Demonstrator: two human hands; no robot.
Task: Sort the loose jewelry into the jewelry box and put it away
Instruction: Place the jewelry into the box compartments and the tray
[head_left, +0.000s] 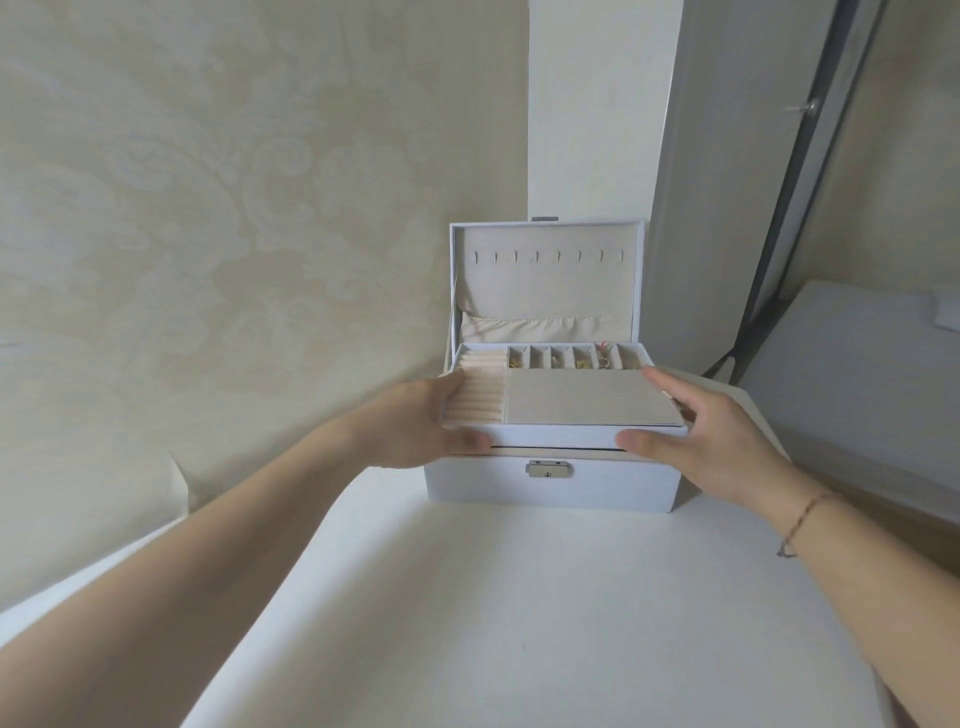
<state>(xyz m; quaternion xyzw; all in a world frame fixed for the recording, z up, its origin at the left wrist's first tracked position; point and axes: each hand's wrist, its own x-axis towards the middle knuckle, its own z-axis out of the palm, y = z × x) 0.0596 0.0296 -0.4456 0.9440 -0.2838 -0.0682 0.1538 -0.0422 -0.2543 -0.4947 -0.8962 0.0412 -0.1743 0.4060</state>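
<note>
Jewelry (581, 359) sits in the small back slots of a white tray (561, 434). The bits look gold and shiny, with one pinkish piece, but they are too small to tell what each one is. The tray has soft cream rolls (113, 396) on its left side and a flat beige flap (589, 397) over the rest of its front.

The tray sits at the top of the white jewelry box (550, 486), and a thin dark gap shows under its front edge. The lid (545, 283) of the box stands up and open behind it. Inside the lid there is a row of little hooks and a soft pocket. A small silver lock (549, 470) is on the front of the box.

The left hand (423, 423) holds the left end of the tray, with the thumb on the front and the fingers curled over the top edge. The right hand (711, 439) holds the right end the same way, thumb on the front, fingers bent round the side. A thin bracelet (802, 522) goes round the right wrist.

The box stands on a white table (519, 597), close to a wall with pale patterned wallpaper (208, 208).
</note>
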